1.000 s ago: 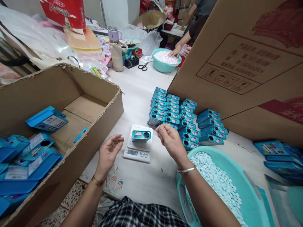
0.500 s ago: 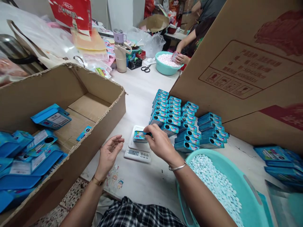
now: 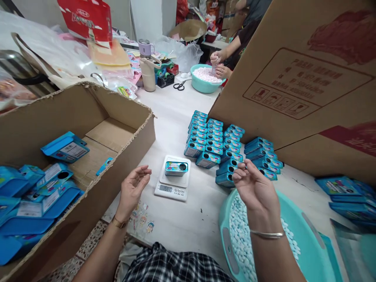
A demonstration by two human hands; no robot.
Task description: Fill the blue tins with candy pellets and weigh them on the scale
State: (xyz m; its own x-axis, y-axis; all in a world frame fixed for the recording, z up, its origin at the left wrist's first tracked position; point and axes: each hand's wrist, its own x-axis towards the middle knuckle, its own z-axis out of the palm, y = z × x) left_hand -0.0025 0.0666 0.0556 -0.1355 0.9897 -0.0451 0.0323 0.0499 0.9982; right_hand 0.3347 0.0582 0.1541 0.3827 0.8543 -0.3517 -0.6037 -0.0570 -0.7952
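A small blue box with a dark round opening stands on a white digital scale, whose display is lit. My left hand is to the left of the scale, touching nothing, its fingers loosely bent and apart from the thumb. Over a turquoise basin of pale blue candies hovers my right hand, fingertips pinched together. Whatever may be between those fingertips is too small to make out. Rows of similar blue boxes stand behind the scale and basin.
An open cardboard box with blue cartons stands on the left. A large cardboard carton rises at the right. Further back are scissors, a tumbler, and a co-worker's hands above another basin.
My right hand has moved from the box on the scale rightward to above the basin. The box stays on the scale, its opening now uncovered. The co-worker's hands have risen.
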